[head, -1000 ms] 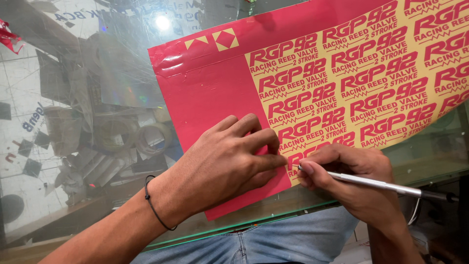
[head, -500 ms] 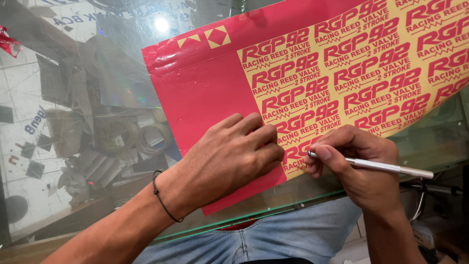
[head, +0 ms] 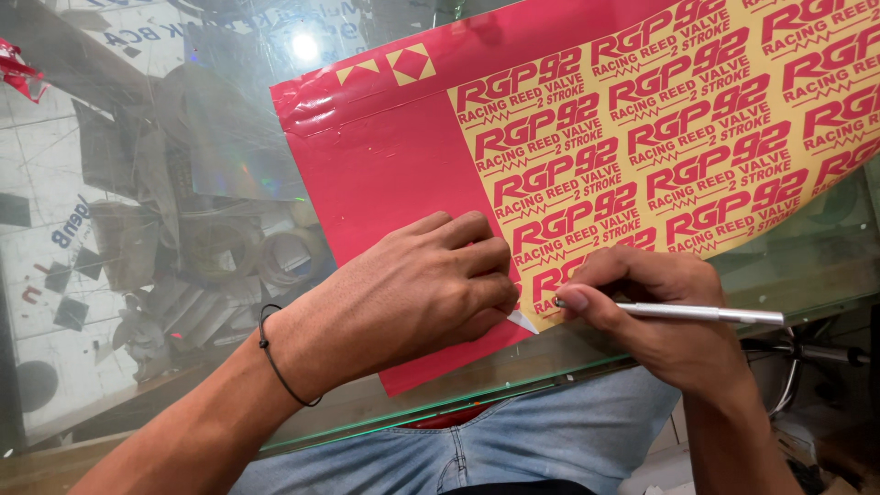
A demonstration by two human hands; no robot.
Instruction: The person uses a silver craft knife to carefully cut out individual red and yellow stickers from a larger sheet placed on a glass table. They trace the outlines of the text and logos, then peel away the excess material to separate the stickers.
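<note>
Your left hand (head: 417, 284) presses flat, fingers spread, on one red-and-yellow sticker sheet (head: 394, 183) mid-frame. Your right hand (head: 655, 307) pinches one silver craft knife (head: 706, 313), lying nearly horizontal, tip pointing left at the sheet's lower edge.

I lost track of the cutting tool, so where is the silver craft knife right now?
In the head view, the silver craft knife lies lower right, held in the right hand, its tip at the bottom edge of the red and yellow sticker sheet, beside the left hand.

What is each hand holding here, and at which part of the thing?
The right hand holds a slim silver craft knife near its front end, like a pen. The left hand holds nothing; it lies flat on the red vinyl sheet.
</note>
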